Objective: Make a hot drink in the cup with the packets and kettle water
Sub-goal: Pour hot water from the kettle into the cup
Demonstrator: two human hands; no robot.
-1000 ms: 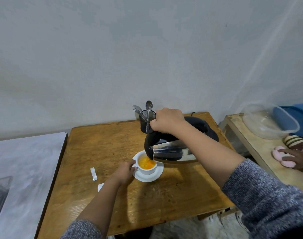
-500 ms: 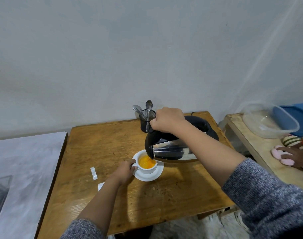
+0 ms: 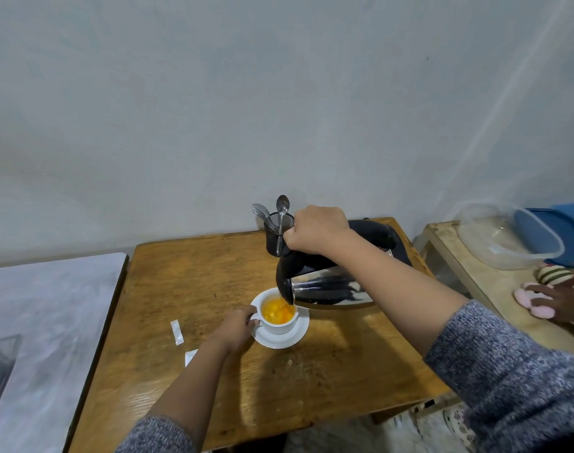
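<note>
1. A wooden surface (image 3: 187,289) against a pale wall carries everything the person's two hands are working on.
2. A steel kettle (image 3: 325,287) with a black lid and handle is tipped on its side above the surface, its spout directly over the cup, just to the right of the left hand's fingers.
3. The right hand (image 3: 318,228), in a grey knit sleeve, has its fingers curled tight around the kettle's black handle, closed in a full grip.
4. The left hand (image 3: 235,326) lies low on the surface, its fingers (image 3: 250,313) pinching the cup's handle.
5. A white saucer (image 3: 290,338) sits under the cup, touching the left hand's fingers at its near-left edge.
6. The white cup (image 3: 279,325) stands upright on the saucer, holding orange liquid (image 3: 277,312), with water falling into it from the spout.
7. A black mesh holder (image 3: 274,238) with spoons (image 3: 282,204) stands just left of the right hand's fingers, by the wall.
8. One white packet (image 3: 177,332) lies flat, well left of the left hand's fingers; a second packet (image 3: 191,357) shows partly beside the left forearm.
</note>
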